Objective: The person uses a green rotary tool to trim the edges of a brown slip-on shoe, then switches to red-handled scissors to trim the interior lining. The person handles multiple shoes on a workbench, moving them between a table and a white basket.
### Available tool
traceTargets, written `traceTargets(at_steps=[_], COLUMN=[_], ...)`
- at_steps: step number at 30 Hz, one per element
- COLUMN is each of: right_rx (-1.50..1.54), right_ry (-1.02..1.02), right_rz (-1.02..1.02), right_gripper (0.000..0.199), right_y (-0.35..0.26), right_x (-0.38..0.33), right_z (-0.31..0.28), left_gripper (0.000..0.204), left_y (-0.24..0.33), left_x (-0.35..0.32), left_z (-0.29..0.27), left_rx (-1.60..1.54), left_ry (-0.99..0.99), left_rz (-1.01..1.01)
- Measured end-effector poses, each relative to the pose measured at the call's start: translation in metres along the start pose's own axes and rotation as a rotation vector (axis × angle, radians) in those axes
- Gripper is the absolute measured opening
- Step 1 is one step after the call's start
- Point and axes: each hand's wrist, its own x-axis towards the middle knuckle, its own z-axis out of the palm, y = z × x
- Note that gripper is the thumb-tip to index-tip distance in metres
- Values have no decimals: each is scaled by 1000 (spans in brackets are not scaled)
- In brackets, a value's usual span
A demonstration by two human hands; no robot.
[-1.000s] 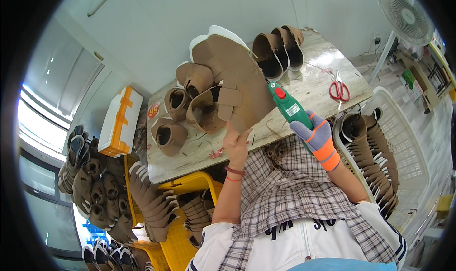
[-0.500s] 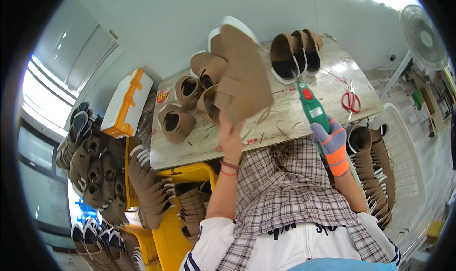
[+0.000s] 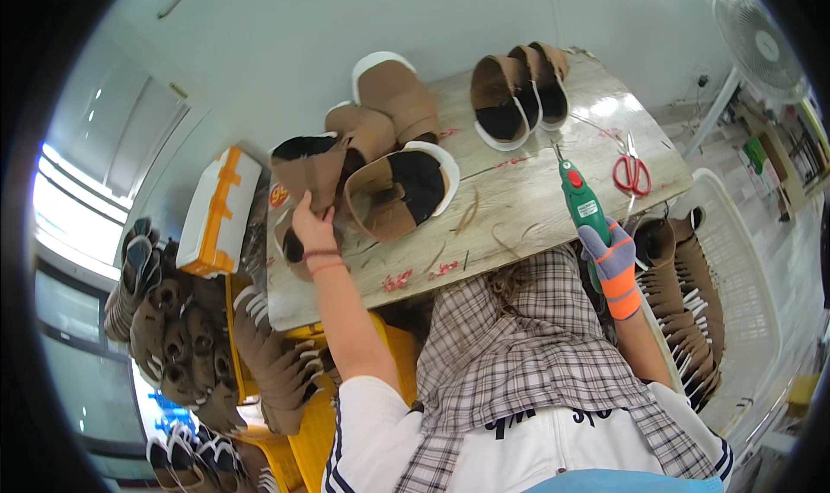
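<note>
My bare left hand point(image 3: 313, 229) grips the edge of a brown shoe upper point(image 3: 313, 171) at the table's left side. Beside it a wide-open brown upper point(image 3: 380, 201) with a white edge and dark lining lies on the tabletop. More uppers point(image 3: 393, 87) are bunched just behind. Gloved in grey and orange, my right hand point(image 3: 612, 260) is wrapped round a green handheld power tool point(image 3: 583, 201) with a red button. Its thin metal tip points away from me, near three nested uppers point(image 3: 510, 95) at the far edge. Red-handled scissors point(image 3: 632, 173) lie to the right of the tool.
Brown offcut strips point(image 3: 469, 214) litter the wooden tabletop point(image 3: 527, 195). A white box with orange tape point(image 3: 218, 212) stands left of the table. Stacked uppers point(image 3: 268, 337) rest by yellow crates point(image 3: 333, 432); a white basket point(image 3: 748, 294) holds more at right. A fan point(image 3: 761, 44) stands far right.
The upper my left hand held over the table's middle now appears to lie on the tabletop. That hand has moved left to another upper. My right hand still holds the tool.
</note>
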Motion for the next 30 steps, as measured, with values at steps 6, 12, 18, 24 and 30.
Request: traceTargets(at_steps=[6,12,18,24,30], right_rx=[5,40,132,70,106], right_ry=[31,69,42,11,42], right_rz=[67,140,224,204,217], right_gripper=[34,32,31,34,28], right_y=[21,41,54,63,68], right_x=[23,37,50,47,42], right_z=[-8,-22,-30,-33,-36], left_gripper=[36,43,18,43,41], left_y=[-44,-41,-103,-247,-263], left_x=[-25,-99,-74,16,-64], left_z=[-2,49,178,247,244], left_rx=[426,1787,1030,1398,1544], left_ry=[513,235,-452,-1040,-1010], left_rz=[552,502,1057,1090,1120])
